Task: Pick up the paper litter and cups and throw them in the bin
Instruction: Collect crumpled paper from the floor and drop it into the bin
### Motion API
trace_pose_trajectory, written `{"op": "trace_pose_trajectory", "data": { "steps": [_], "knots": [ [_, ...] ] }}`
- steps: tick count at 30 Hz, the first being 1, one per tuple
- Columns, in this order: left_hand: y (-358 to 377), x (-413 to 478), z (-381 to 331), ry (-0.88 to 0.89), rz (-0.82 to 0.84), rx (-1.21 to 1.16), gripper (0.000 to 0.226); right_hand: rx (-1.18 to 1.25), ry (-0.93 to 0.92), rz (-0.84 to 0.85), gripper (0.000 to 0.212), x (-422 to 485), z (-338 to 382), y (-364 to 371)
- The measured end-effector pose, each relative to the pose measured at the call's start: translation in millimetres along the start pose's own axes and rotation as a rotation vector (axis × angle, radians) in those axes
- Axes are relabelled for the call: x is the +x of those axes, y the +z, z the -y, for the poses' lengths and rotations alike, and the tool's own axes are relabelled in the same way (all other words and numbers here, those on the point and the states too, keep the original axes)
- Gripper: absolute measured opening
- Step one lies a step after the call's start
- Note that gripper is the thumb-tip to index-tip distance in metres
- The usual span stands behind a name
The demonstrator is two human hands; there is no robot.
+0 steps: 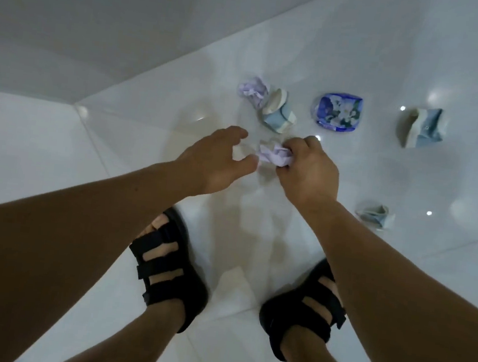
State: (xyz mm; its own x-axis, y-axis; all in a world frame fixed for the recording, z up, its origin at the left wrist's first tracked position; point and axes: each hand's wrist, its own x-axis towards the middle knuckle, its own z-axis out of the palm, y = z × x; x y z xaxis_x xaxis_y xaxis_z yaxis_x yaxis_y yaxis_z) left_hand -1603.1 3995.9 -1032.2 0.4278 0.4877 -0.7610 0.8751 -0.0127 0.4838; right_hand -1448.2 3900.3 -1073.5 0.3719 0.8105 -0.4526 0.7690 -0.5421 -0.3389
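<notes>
Crumpled paper (274,156) | pinched by right hand (309,170) | left hand (216,160) spread

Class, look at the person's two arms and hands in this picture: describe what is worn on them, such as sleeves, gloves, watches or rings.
Both arms are bare as far as the frame shows: no sleeves appear. The left hand and the right hand wear no gloves, and no watch, bracelet or ring shows on the sides in view. The only clothing visible is a pair of black strapped sandals on the feet.

The right hand (309,170) pinches a crumpled lilac paper (274,156); the left hand (219,161) spreads beside it. Crushed cups (277,111) lie on the white floor (115,168).
</notes>
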Motion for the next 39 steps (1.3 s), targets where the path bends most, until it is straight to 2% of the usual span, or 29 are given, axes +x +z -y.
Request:
{"op": "trace_pose_trajectory", "data": {
  "steps": [3,7,9,12,14,16,20,23,26,28,30,33,34,36,39],
  "knots": [
    [-4.0,-18.4,-25.4,-0.029,0.073,-0.256,0.062,0.124,-0.150,-0.017,0.025,-30.6,28.0,-24.2],
    [-19.3,-38.9,-40.6,-0.005,0.055,-0.269,0.047,0.352,-0.154,-0.043,0.036,-49.3,43.2,-50.1],
    [-29.6,-41.7,-37.0,-0.025,0.038,-0.260,0.041,0.407,-0.219,0.027,0.047,-47.1,42.0,-54.9],
    [-41.0,-33.7,-19.8,-0.089,-0.035,-0.222,0.034,0.265,-0.241,0.203,0.071,-23.2,34.0,-49.3],
    [-46.1,-23.5,-2.7,-0.126,-0.118,-0.178,0.029,0.110,-0.188,0.181,0.081,3.9,25.6,-39.7],
    [-47.6,-13.4,14.2,-0.136,-0.170,-0.144,0.022,0.016,-0.132,0.081,0.082,33.1,22.5,-30.9],
    [-39.2,-1.1,36.5,-0.120,-0.154,-0.123,0.017,-0.223,-0.209,-0.113,0.068,86.3,37.9,-14.6],
    [-33.0,4.2,44.8,-0.114,-0.144,-0.156,0.023,-0.365,-0.301,-0.108,0.049,111.6,55.5,-4.5],
    [-33.5,6.8,43.3,-0.095,-0.168,-0.236,0.029,-0.402,-0.296,-0.089,0.028,116.5,61.4,0.6],
    [-36.8,6.7,36.3,-0.078,-0.214,-0.233,0.031,-0.312,-0.315,-0.161,0.022,106.1,62.6,-4.3],
    [-41.1,3.0,24.2,-0.088,-0.269,-0.253,0.029,-0.118,-0.380,-0.218,0.018,83.9,67.9,-15.6],
    [-45.4,-7.5,-1.0,-0.202,-0.288,-0.546,0.017,0.165,-0.519,-0.252,0.023,33.2,76.3,-37.4],
    [-45.9,-13.6,-10.3,-0.254,-0.250,-0.665,0.015,0.237,-0.536,-0.239,0.026,16.4,77.7,-44.7],
    [-45.2,-27.2,-25.5,-0.322,-0.159,-0.802,0.024,0.343,-0.488,-0.145,0.031,-8.4,76.4,-59.5],
    [-40.0,-46.2,-33.1,-0.232,-0.058,-0.713,0.044,0.402,-0.338,0.012,0.039,-24.9,71.1,-74.8]
  ]
}}
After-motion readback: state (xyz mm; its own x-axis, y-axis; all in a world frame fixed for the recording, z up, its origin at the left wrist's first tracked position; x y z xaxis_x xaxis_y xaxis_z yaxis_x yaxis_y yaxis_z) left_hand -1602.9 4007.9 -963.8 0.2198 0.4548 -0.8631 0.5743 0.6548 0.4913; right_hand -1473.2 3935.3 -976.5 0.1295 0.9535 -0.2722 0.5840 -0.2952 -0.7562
